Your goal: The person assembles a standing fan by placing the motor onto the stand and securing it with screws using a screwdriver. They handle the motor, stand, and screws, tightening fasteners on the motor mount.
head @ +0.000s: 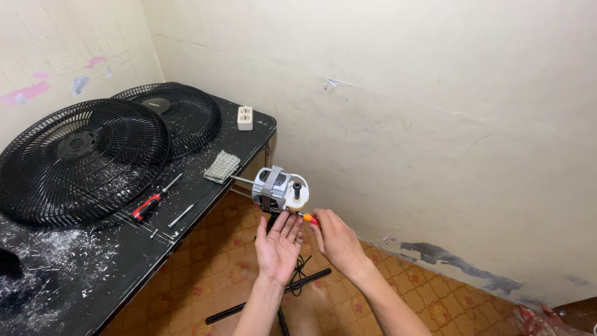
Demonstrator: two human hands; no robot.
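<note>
The fan motor is sitting atop its stand, just off the black table's right edge, its long axis running nearly level with the bare shaft pointing left toward the table (the cream rear housing facing right). The left hand is cupping the motor's underside, palm up, fingers spread and gripping nothing. The right hand is pinching a small orange-handled screwdriver, tip pointing left into the housing. Two fan grilles are lying on the table.

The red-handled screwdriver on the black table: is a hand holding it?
No. The red-handled screwdriver lies untouched on the black table, while both hands work at the fan motor.
</note>
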